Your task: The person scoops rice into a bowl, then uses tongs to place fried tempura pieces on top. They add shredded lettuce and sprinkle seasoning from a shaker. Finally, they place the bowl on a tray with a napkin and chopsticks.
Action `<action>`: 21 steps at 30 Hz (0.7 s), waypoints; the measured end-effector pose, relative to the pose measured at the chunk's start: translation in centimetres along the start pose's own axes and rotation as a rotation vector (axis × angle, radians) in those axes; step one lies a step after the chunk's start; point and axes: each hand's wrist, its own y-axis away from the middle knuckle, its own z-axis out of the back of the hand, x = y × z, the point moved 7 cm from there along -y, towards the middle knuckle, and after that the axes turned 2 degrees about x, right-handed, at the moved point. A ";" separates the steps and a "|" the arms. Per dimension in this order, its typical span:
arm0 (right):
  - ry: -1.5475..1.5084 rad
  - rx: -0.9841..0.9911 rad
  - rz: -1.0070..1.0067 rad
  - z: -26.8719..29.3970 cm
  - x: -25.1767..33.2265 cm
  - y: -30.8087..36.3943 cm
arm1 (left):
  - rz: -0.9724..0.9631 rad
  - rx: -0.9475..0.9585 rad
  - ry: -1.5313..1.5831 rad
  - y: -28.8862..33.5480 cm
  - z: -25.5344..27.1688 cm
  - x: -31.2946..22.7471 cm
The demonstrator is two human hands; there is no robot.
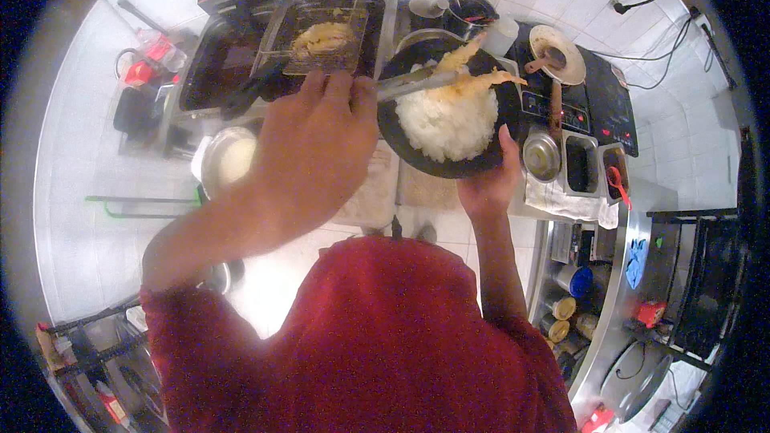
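Observation:
My left hand (317,148) is closed around metal tongs (401,87), which reach right over a black bowl (393,127). White rice (445,122) is heaped in the bowl. Two battered fried shrimp (467,52) are at the tong tips over the rice's far side, tails pointing up and right; whether the tongs still pinch them I cannot tell. My right hand (491,180) grips the bowl from its near right side, thumb over the rim. Beyond my left hand, a wire fryer basket (357,12) holds more golden fried pieces (325,38).
A second fryer well (220,68) lies at the left, near a pot of pale batter (234,162). To the right are an induction cooker (553,112), a pan (557,52), metal containers (579,162) and a red spoon (618,184). Shelving (573,273) stands at lower right.

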 end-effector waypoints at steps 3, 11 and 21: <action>0.023 0.032 0.002 -0.4 -0.3 0.2 | -0.004 0.051 -0.024 0.5 0.6 -0.4; -0.008 -0.011 0.003 -0.2 -1.0 0.0 | -0.063 0.061 -0.069 0.6 0.2 -1.2; 0.049 -0.066 0.043 0.8 -1.4 -0.4 | 0.083 -0.085 -0.254 -1.0 4.3 8.4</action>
